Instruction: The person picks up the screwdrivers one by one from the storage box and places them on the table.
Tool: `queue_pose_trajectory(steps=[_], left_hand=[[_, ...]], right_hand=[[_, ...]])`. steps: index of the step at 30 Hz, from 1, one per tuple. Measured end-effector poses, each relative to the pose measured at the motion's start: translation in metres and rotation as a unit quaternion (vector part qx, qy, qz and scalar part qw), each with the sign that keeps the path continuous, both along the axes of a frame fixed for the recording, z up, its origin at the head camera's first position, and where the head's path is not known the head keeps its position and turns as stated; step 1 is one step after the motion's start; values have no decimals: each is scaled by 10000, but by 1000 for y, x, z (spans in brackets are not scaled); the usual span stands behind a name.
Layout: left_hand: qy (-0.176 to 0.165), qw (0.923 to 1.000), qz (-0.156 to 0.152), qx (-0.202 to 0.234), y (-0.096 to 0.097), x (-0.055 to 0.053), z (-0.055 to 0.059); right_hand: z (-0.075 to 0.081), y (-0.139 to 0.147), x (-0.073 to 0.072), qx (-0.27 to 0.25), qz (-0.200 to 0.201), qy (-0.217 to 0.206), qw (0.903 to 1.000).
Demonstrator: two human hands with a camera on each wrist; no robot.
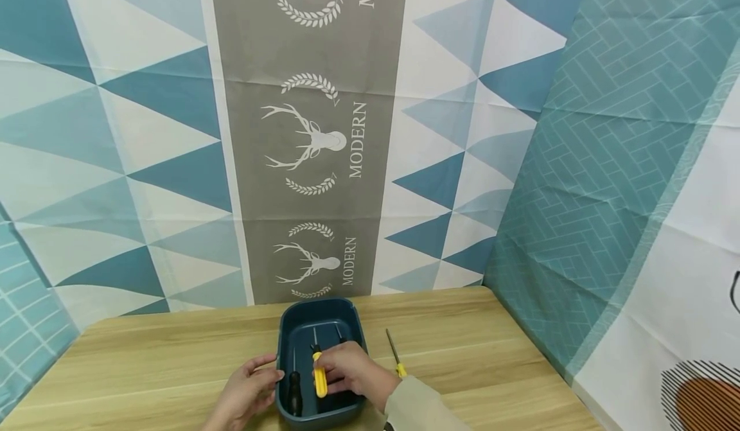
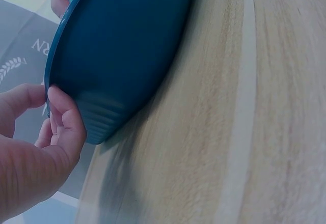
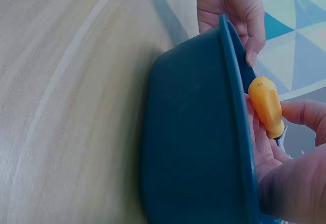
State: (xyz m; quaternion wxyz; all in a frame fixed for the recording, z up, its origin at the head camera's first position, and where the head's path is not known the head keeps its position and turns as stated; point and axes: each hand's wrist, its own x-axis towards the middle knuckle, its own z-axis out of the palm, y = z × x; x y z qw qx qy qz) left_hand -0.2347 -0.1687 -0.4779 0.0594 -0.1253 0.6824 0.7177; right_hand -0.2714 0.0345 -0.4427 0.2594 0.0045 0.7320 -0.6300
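A dark blue rectangular bin [image 1: 315, 309] stands on the table. My left hand [image 1: 247, 389] pinches its left rim, thumb on one side and fingers against the outer wall, as the left wrist view shows. Over the bin, my right hand [image 1: 352, 367] holds a yellow-handled screwdriver [image 1: 320, 379] between thumb and fingers, its shaft directed toward the far wall. The yellow handle [image 3: 266, 104] shows above the rim in the right wrist view. Inside at the left lies a black-handled screwdriver [image 1: 295, 395]. Another thin shaft [image 1: 338, 333] shows beyond my right hand, its handle mostly hidden.
Right of the bin, another yellow-handled screwdriver [image 1: 393, 349] lies on the wooden table [image 1: 173, 367], partly covered by my right forearm. A patterned cloth [image 1: 312, 193] hangs behind the table's far edge, and a teal one [image 1: 601, 129] hangs at the right.
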Motion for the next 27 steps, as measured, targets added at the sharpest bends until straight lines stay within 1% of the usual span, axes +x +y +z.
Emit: queue_pose_trajectory(steps=[5,8,14,20,27], left_hand=[[96,9994,-313,68,-2,1,0],[147,9988,-447,96,-4,1,-1],[143,9992,-362,96,-4,0,-2],[90,9995,-297,11,-3,0,-2],[117,9997,-196,-24,-2,0,-1]], right_hand=[[1,4,1,-34,-59,146,9999],[0,7,1,-41,-71,216,9997],[2,11,1,-34,-37,329,9994],[5,16,0,-49,-86,273,9996],[8,21,-3,-2,-109,332,9994]])
